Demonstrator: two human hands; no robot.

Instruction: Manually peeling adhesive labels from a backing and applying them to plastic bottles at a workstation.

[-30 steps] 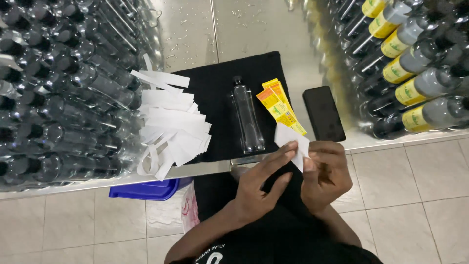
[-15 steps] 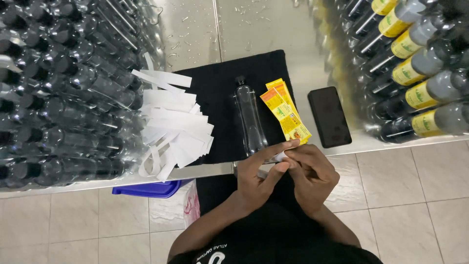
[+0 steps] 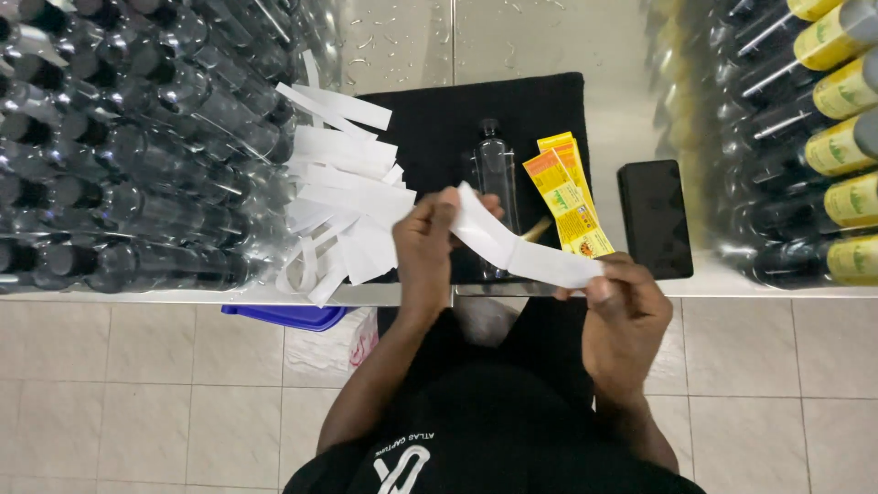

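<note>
The worktop (image 3: 402,46) is a bare metal surface banked on both sides with lying bottles too many to count: clear unlabelled bottles (image 3: 119,155) stacked well out to the left of the left grip, yellow-labelled bottles (image 3: 823,146) stacked beyond the right one, six labels showing at that edge. Between the stacks lies one black cloth (image 3: 494,110), and on it, just past the stretched paper, one clear plastic bottle (image 3: 497,174) with a dark cap, still bare. One dark phone (image 3: 655,218) lies just above the right grip. A loose heap of white backing strips (image 3: 343,197), well over ten, sits just left of the left grip. Two yellow-and-orange sticker labels (image 3: 569,197) lie overlapped between the bottle and the phone. A second ago both hands were huddled close over a small white piece near the worktop's edge; now they have drawn apart, and a white paper strip (image 3: 526,256) runs taut between them. The left hand (image 3: 426,247) pinches its upper end, raised toward the heap; the right hand (image 3: 622,316) pinches the lower end between thumb and fingers. To my eye the backing has peeled away from its label, though where that label itself now sits I cannot tell. One blue bin (image 3: 288,316) shows under the worktop edge, below the left grip.
</note>
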